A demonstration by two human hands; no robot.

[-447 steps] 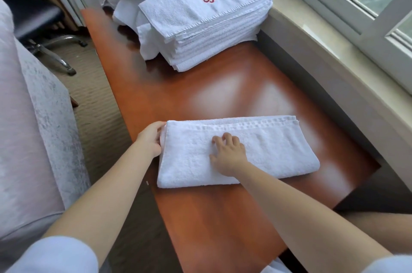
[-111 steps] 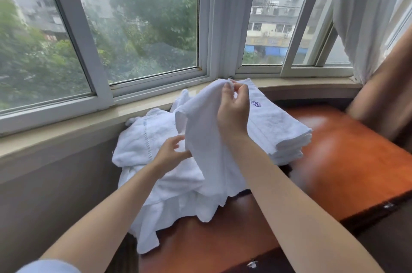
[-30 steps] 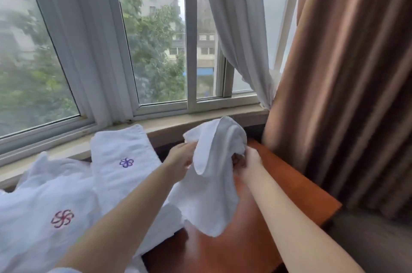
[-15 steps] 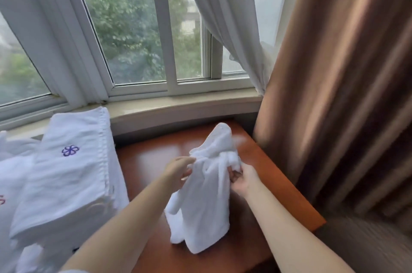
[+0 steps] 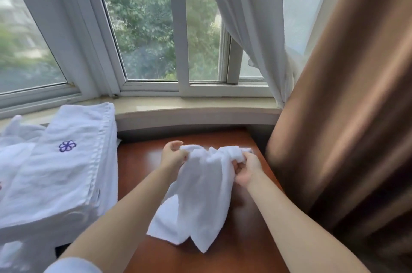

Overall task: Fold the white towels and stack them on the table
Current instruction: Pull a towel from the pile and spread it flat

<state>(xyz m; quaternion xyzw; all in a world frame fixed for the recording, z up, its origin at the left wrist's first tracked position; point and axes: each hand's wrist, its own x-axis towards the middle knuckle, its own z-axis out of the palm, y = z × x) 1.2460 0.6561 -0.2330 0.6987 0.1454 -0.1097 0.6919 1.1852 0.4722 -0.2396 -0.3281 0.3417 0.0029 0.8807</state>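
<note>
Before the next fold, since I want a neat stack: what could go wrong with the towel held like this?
1. The left hand and right hand grip a bunched top edge of the towel, so the fold may set in crooked.
2. The table has little bare space between the folded stack and the brown curtain; spreading the towel could nudge the stack or overhang the edge.

folded stack point(image 5: 60, 172): left edge cut off | towel point(image 5: 200, 194): top edge bunched, corners hidden in hands

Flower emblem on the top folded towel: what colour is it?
Purple, on the folded towel; head view shows it best.
</note>
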